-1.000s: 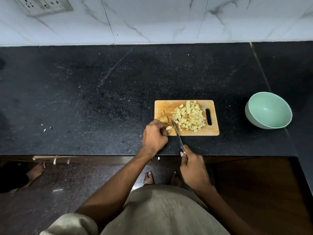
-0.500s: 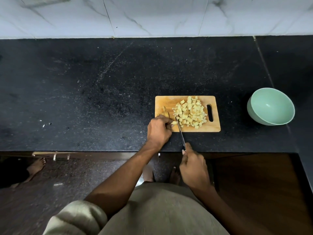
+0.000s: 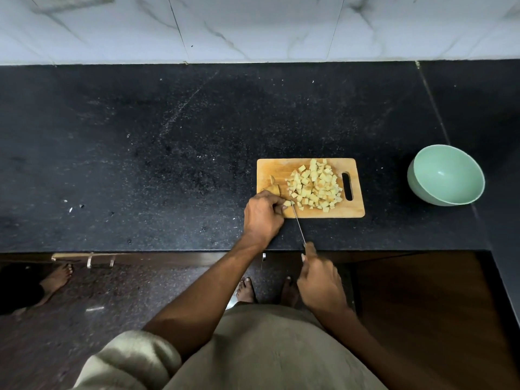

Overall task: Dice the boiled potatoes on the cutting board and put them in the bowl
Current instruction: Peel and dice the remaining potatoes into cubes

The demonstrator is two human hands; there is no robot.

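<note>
A small wooden cutting board (image 3: pixel 273 167) lies on the black counter. On its right half sits a heap of pale diced potato (image 3: pixel 316 185). An uncut potato chunk (image 3: pixel 273 189) lies at the board's left edge, partly under my left hand (image 3: pixel 261 216), whose curled fingers hold a potato piece against the board's near left corner. My right hand (image 3: pixel 319 280) grips the handle of a knife (image 3: pixel 297 222); its thin blade reaches over the board's front edge to the piece beside my left fingers. A mint-green bowl (image 3: pixel 447 175) stands to the right of the board, with nothing in it.
The black stone counter (image 3: pixel 168 153) stretches far to the left, with a few crumbs (image 3: pixel 70 206) on it. A marble-tiled wall (image 3: pixel 253 26) backs it. The counter edge runs just below the board. Another person's bare foot (image 3: pixel 55 280) stands on the floor at the left.
The knife has stayed at the piece under my left fingers, with both hands almost unmoved. The camera has tilted slightly, so the board sits a little higher in view.
</note>
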